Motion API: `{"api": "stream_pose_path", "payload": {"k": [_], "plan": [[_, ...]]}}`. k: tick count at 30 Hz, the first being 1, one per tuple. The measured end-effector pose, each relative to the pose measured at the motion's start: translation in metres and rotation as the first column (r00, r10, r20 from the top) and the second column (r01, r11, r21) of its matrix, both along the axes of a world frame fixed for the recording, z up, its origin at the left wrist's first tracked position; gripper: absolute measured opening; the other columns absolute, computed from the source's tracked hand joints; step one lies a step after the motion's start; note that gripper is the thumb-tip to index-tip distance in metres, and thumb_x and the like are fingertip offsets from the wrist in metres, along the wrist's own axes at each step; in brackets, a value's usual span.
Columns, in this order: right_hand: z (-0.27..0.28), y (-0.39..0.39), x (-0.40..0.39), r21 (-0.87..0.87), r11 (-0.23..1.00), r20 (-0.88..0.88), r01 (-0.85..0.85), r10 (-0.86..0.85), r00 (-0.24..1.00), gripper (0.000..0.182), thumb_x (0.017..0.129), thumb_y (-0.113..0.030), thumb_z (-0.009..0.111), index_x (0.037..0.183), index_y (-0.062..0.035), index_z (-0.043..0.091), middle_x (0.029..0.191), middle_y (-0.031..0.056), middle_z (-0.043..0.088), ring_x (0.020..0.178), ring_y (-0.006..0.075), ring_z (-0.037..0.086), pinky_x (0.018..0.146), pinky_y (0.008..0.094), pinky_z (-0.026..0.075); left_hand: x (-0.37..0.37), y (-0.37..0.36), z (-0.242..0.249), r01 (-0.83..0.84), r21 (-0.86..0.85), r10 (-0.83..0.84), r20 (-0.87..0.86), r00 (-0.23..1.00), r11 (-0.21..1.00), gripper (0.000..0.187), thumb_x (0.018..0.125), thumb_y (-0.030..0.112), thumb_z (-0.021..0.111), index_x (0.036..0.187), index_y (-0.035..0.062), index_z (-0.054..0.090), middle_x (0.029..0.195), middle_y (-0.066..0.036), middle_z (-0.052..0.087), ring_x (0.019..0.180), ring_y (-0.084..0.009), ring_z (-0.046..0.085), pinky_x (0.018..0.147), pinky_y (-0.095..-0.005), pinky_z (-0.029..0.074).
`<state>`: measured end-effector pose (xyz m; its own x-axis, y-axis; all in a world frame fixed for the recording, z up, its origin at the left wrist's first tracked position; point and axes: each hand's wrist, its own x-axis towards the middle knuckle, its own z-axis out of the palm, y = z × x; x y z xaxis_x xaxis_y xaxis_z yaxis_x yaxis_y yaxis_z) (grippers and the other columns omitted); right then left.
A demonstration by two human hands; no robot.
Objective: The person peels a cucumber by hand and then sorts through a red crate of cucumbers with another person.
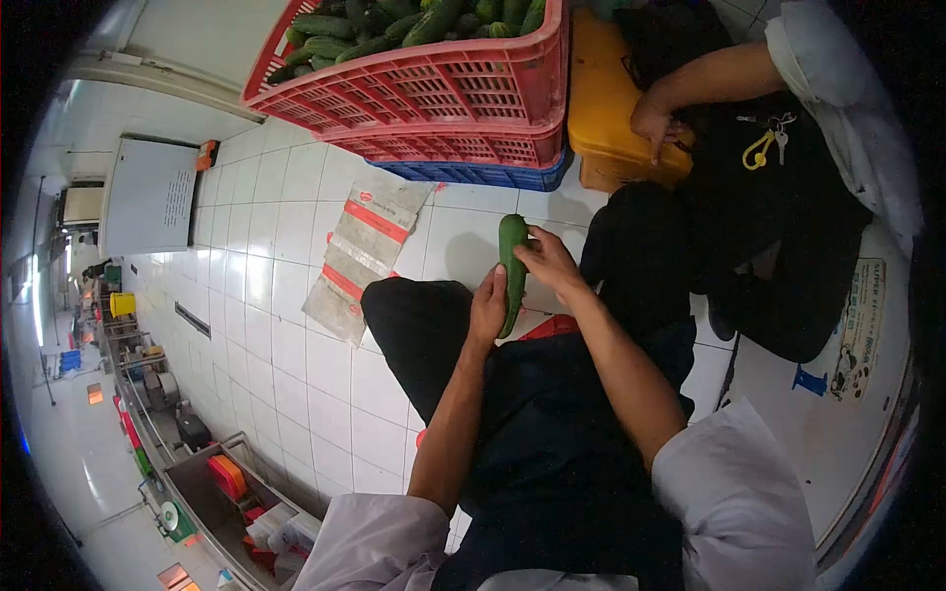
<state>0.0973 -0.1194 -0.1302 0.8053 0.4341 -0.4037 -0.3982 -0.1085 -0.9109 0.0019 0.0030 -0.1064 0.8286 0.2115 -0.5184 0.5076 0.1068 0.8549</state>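
Observation:
A long green cucumber (512, 258) stands nearly upright in this view, above my lap and between my two hands. My left hand (487, 309) is closed around its lower left side, with the thumb along the skin. From the right, my right hand (550, 262) presses its curled fingers against the upper part. The narrow lower end of the cucumber shows below my left hand. Behind it, a red plastic crate (434, 97) heaped with cucumbers (379, 34) sits on another red crate and a blue crate (512, 178).
A yellow container (603, 108) stands right of the crates, with a co-worker's hand (658, 120) on it. Keys (781, 136) with a yellow strap hang against the co-worker's dark clothing. A flattened printed sack (367, 251) lies on the white tiles. A metal sink (212, 483) is at lower left.

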Motion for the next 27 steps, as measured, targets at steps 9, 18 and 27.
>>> {"api": "stream_pose_path", "payload": {"k": [9, 18, 27], "plan": [[0.009, -0.003, 0.000, 0.056, 0.997, 0.137, -0.058, 0.050, 0.989, 0.063, 0.079, -0.012, 0.069, 0.136, -0.0015, 0.046, 0.116, 0.0188, 0.065, 0.105, 0.0258, 0.064, 0.089, 0.0355, 0.052, 0.001, 0.008, -0.015, -0.019, 0.142, 0.001, 0.128, 0.992, 0.990, 0.052, 0.103, 0.046, 0.039, 0.128, 0.0026, 0.051, 0.086, -0.008, 0.061, 0.064, -0.0148, 0.061, 0.057, -0.0278, 0.051], [-0.007, 0.000, -0.001, -0.029, 0.999, 0.200, -0.024, 0.029, 0.979, 0.066, 0.078, -0.014, 0.071, 0.138, -0.0030, 0.045, 0.117, 0.0194, 0.064, 0.107, 0.0291, 0.064, 0.091, 0.0374, 0.052, 0.002, -0.001, 0.005, -0.023, 0.078, 0.016, 0.091, 0.996, 0.997, 0.047, 0.103, 0.038, 0.043, 0.133, 0.0025, 0.049, 0.095, -0.009, 0.062, 0.069, -0.0147, 0.061, 0.061, -0.0289, 0.052], [-0.008, 0.005, -0.001, 0.189, 0.970, -0.034, 0.153, -0.150, 0.988, 0.056, 0.081, -0.010, 0.068, 0.133, -0.0036, 0.050, 0.115, 0.0123, 0.063, 0.103, 0.0234, 0.063, 0.087, 0.0353, 0.051, 0.008, 0.001, 0.002, -0.032, 0.220, -0.025, 0.250, 0.968, 0.975, 0.042, 0.094, 0.015, 0.063, 0.133, 0.0060, 0.048, 0.102, -0.011, 0.064, 0.088, -0.0148, 0.061, 0.073, -0.0280, 0.049]]}}
